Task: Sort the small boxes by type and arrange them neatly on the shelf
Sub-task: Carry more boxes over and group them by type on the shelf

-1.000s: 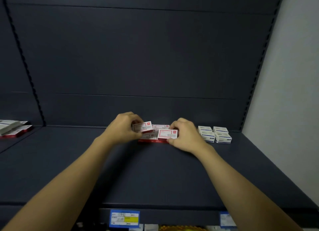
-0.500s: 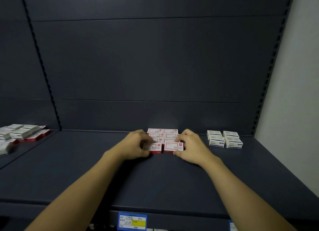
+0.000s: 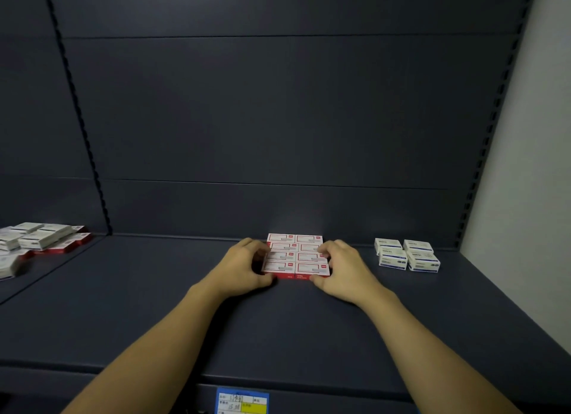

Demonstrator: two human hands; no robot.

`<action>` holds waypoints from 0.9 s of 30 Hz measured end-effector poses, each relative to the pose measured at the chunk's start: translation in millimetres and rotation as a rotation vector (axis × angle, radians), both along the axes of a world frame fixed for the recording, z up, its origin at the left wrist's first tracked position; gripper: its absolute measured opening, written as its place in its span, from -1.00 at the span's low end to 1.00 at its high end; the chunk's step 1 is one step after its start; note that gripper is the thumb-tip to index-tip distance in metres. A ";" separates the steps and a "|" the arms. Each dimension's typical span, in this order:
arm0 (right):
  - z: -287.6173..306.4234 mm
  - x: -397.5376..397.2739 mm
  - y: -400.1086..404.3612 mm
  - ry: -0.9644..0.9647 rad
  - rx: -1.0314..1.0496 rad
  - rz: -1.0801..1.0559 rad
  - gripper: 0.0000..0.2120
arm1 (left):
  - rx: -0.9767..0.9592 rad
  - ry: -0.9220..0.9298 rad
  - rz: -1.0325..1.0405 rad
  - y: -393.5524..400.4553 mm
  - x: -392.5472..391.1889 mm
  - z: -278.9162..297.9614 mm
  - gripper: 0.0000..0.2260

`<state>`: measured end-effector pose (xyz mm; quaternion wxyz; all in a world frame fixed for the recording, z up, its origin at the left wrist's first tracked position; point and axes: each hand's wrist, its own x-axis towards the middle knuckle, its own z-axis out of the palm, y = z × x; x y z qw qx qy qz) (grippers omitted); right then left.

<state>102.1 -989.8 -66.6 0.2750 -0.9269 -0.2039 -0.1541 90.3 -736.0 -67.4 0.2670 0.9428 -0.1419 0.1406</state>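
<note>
Bare forearms, sleeveless, unadorned hands (image 3: 247, 267)

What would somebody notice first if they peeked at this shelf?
Probably the block of red and white boxes at the back middle of the dark shelf, with the left hand and right hand cupped against its two sides. Next, the small group of blue and white boxes off to the right, near the wall.

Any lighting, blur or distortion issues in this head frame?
Head view: dim, dark shelf; red boxes lit and fairly sharp between left hand and right hand; wide-angle bends the upright; mixed pile at the left edge is soft.
</note>
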 end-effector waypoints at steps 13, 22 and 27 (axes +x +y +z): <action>-2.8 5.2 3.7 0.073 0.084 -0.063 -0.27 | -0.075 0.026 0.014 3.3 2.7 -2.0 -0.51; 1.6 1.6 7.8 0.153 0.036 -0.137 -0.17 | -0.087 0.049 0.007 2.1 3.5 -1.7 -0.39; 2.6 -0.7 8.9 0.171 0.038 -0.131 -0.17 | -0.093 0.075 0.020 2.0 0.6 1.3 -0.38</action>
